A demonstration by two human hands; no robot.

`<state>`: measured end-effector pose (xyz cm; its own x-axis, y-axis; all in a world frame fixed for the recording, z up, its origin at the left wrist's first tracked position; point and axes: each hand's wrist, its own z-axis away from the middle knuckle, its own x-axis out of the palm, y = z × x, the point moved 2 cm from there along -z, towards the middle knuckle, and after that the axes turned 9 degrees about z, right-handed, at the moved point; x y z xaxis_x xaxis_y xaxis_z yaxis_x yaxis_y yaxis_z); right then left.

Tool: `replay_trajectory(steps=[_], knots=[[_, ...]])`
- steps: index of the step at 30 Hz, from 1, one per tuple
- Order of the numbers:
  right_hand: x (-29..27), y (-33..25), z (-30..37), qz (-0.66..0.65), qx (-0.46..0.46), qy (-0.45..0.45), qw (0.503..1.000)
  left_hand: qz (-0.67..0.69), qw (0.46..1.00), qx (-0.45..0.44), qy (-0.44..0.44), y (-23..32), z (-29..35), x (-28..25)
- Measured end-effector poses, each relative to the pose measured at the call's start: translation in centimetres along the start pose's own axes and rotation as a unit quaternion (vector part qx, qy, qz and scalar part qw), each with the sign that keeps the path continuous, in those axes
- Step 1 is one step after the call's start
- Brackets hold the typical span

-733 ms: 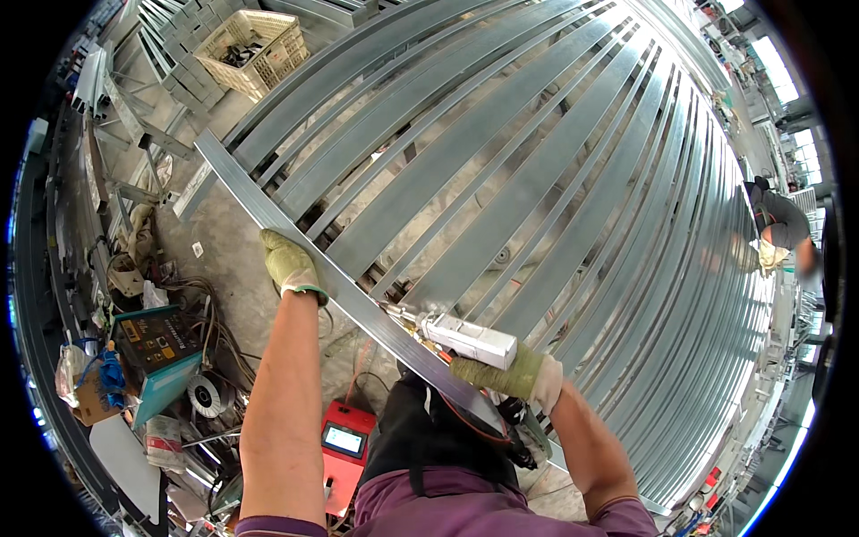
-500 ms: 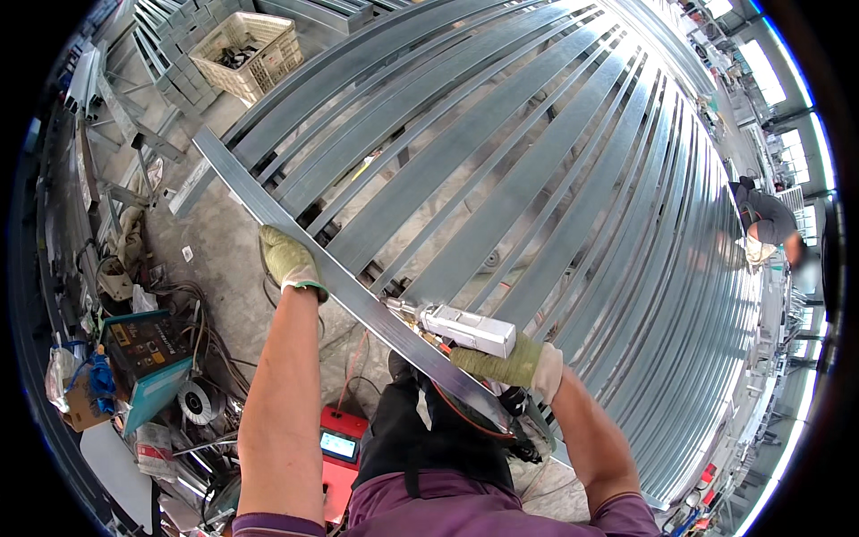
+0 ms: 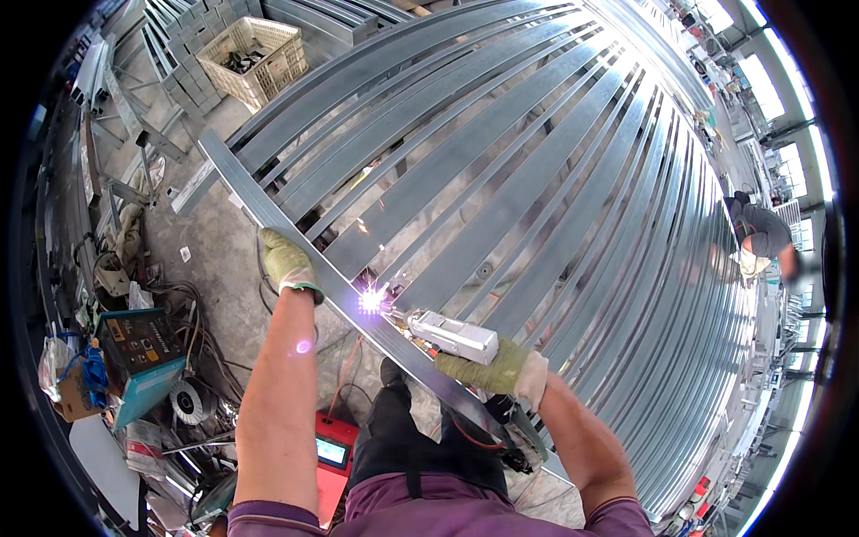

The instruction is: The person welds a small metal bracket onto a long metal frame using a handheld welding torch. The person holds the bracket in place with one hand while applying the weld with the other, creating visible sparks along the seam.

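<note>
Two olive-gloved hands: the left hand (image 3: 288,261), fingers grasping a long grey metal rail (image 3: 252,193), likely steadies it; the right hand (image 3: 488,367), fingers around a white boxy welding torch (image 3: 454,336), aims at a violet-white spark (image 3: 370,300) (blindingly bright) between both hands' fingers.

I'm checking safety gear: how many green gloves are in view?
2: one on the left hand, against the metal rail; one on the right hand, around the white handheld tool. Others may be hidden.
</note>
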<state>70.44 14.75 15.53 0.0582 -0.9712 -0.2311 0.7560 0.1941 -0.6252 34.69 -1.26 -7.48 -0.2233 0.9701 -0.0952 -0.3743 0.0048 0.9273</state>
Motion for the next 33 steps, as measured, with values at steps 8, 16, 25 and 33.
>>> replay_trajectory(steps=[8, 16, 25, 33], knots=[[-0.8, 4.2, 0.2, -0.053, -0.099, 0.014, 0.994, -0.026, 1.0, -0.016, -0.007, 1.3, 4.9, 0.0], [-2.6, 5.2, 0.9, -0.034, -0.112, -0.071, 0.991, -0.096, 0.995, 0.002, 0.036, -1.5, 8.0, -2.1], [-0.7, 11.3, -2.2, -0.162, -0.088, -0.087, 0.979, -0.139, 0.989, 0.021, 0.042, -0.4, 9.2, -1.7], [-3.5, 5.7, -1.5, -0.054, -0.146, -0.207, 0.966, -0.191, 0.98, 0.019, 0.058, 0.0, 8.9, -2.0]])
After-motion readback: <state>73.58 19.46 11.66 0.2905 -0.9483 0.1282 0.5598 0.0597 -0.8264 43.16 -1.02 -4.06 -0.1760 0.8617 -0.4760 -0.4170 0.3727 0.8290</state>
